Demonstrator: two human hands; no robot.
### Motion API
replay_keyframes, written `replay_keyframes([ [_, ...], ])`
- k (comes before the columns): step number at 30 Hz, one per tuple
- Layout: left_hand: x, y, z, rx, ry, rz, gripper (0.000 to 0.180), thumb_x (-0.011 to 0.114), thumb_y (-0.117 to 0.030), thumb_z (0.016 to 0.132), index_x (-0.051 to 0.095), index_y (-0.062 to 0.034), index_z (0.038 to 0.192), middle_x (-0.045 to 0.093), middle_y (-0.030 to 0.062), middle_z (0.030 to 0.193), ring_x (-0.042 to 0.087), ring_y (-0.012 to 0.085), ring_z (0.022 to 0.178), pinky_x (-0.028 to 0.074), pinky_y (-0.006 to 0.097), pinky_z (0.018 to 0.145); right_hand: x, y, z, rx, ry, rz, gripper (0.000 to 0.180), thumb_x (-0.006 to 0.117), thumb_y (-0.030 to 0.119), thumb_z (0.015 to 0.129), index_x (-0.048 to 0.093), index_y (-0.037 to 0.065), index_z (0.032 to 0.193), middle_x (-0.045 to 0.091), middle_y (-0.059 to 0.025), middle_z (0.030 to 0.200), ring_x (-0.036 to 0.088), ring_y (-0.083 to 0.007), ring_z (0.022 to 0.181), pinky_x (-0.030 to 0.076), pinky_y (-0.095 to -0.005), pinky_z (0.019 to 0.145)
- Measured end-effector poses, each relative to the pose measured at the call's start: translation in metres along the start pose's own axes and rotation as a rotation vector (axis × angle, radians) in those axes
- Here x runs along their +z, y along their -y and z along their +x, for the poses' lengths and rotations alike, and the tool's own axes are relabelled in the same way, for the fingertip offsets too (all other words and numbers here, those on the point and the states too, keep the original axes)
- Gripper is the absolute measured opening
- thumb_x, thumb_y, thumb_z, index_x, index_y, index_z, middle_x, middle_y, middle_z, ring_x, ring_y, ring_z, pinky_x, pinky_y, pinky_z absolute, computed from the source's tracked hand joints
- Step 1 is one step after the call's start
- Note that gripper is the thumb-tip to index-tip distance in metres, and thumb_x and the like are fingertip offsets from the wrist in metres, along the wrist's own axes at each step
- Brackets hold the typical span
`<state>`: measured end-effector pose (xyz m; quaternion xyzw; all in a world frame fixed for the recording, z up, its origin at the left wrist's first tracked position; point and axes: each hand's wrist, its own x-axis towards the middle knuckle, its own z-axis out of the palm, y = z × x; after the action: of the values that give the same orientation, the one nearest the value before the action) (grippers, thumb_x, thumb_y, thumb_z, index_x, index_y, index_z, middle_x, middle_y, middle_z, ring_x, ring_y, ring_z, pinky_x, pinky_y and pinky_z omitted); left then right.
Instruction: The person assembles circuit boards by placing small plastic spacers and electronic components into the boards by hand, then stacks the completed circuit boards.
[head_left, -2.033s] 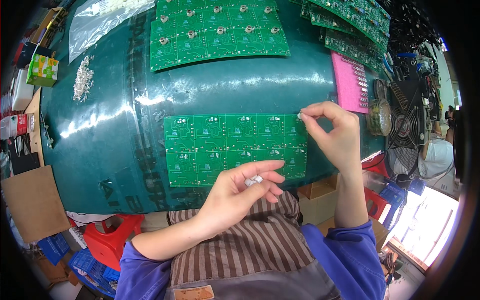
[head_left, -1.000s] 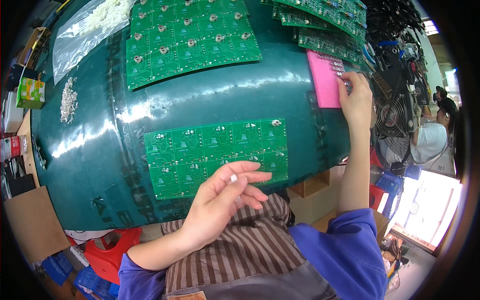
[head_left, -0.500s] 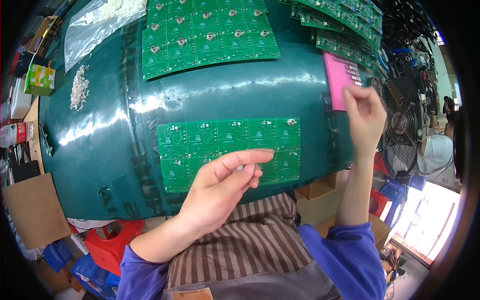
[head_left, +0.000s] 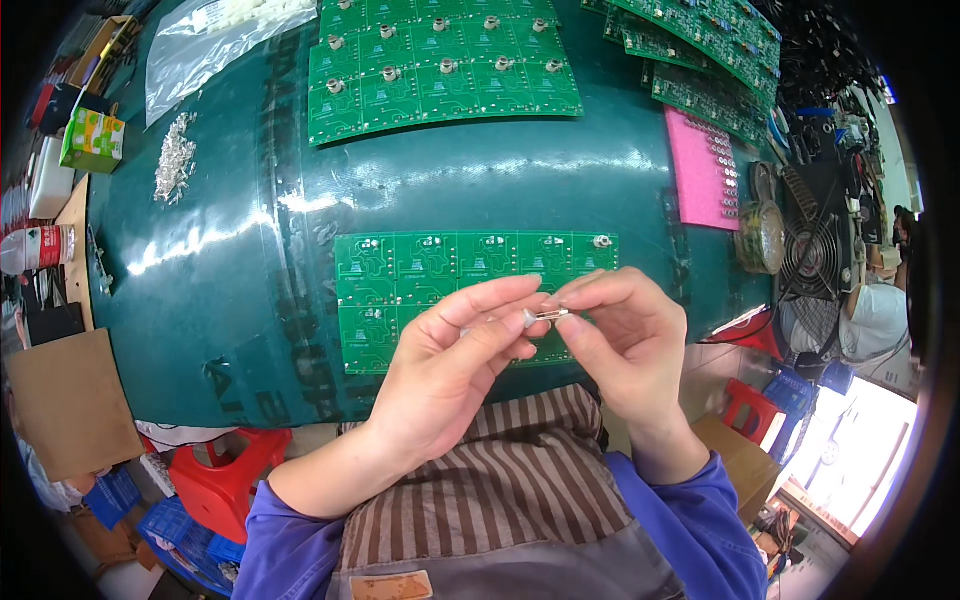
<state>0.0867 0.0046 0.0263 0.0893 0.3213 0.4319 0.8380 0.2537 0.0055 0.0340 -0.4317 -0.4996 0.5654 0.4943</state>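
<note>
My left hand pinches a small white spacer between thumb and fingers. The fingertips of my right hand are closed on a small electronic component with thin metal leads. Those leads point left and meet the spacer; whether they have entered it I cannot tell. Both hands are over a green circuit board panel, partly covering its lower half. One round metal part sits at the panel's top right corner.
Behind stands a larger green panel bearing rows of round metal parts. Pink foam with several metal components lies right, below stacked boards. A pile of small silvery pieces and a plastic bag of white pieces are left.
My right hand has come from the pink foam to meet my left hand, now with the leaded component in its fingers. The left hand keeps its pinch. The view has shifted slightly.
</note>
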Motion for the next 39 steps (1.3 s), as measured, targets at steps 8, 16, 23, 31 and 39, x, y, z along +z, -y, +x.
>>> replay_keyframes([
  [8, -0.004, 0.002, 0.0, -0.018, 0.044, 0.036, 0.032, 0.052, -0.009, 0.091, 0.052, -0.0013, 0.122, 0.057, 0.0108, 0.118, 0.055, 0.0114, 0.097, 0.045, 0.023, 0.079, -0.004, 0.0, 0.002, -0.101, 0.027, -0.159, 0.015, 0.062, -0.008, 0.077, 0.061, -0.004, 0.092, 0.064, -0.0142, 0.092, 0.062, -0.0195, 0.086, 0.049, -0.0299, 0.077],
  [16, -0.003, 0.004, 0.001, -0.013, 0.045, -0.004, 0.027, 0.054, -0.007, 0.09, 0.058, -0.0065, 0.117, 0.057, 0.0135, 0.119, 0.057, 0.0102, 0.093, 0.044, 0.021, 0.07, -0.005, -0.001, 0.001, -0.167, 0.036, -0.278, 0.016, 0.063, -0.009, 0.075, 0.062, -0.003, 0.089, 0.065, -0.0143, 0.089, 0.063, -0.0192, 0.082, 0.05, -0.029, 0.074],
  [23, -0.005, 0.007, 0.0, 0.017, 0.046, 0.096, 0.034, 0.058, -0.008, 0.088, 0.053, -0.0014, 0.121, 0.058, 0.0113, 0.119, 0.057, 0.0101, 0.096, 0.044, 0.02, 0.071, -0.004, -0.002, -0.002, -0.129, 0.008, -0.199, 0.017, 0.064, -0.009, 0.073, 0.063, -0.003, 0.089, 0.065, -0.0143, 0.089, 0.063, -0.019, 0.083, 0.05, -0.0288, 0.074],
  [31, 0.001, 0.006, -0.002, 0.044, -0.003, 0.218, 0.037, 0.058, -0.004, 0.086, 0.05, -0.0002, 0.123, 0.056, 0.0133, 0.119, 0.057, 0.0137, 0.099, 0.047, 0.025, 0.078, -0.004, -0.001, 0.002, -0.039, 0.015, -0.195, 0.018, 0.065, -0.008, 0.072, 0.064, -0.002, 0.089, 0.065, -0.0126, 0.088, 0.063, -0.0202, 0.082, 0.05, -0.028, 0.072],
  [39, -0.007, 0.01, -0.007, -0.046, 0.055, 0.22, 0.034, 0.048, -0.005, 0.091, 0.046, 0.0016, 0.124, 0.053, 0.0146, 0.122, 0.054, 0.0188, 0.106, 0.044, 0.031, 0.09, -0.032, -0.011, 0.051, -0.178, -0.015, -0.792, 0.01, 0.066, 0.0, 0.073, 0.067, 0.003, 0.083, 0.067, -0.0073, 0.079, 0.064, -0.0152, 0.07, 0.048, -0.0243, 0.06],
])
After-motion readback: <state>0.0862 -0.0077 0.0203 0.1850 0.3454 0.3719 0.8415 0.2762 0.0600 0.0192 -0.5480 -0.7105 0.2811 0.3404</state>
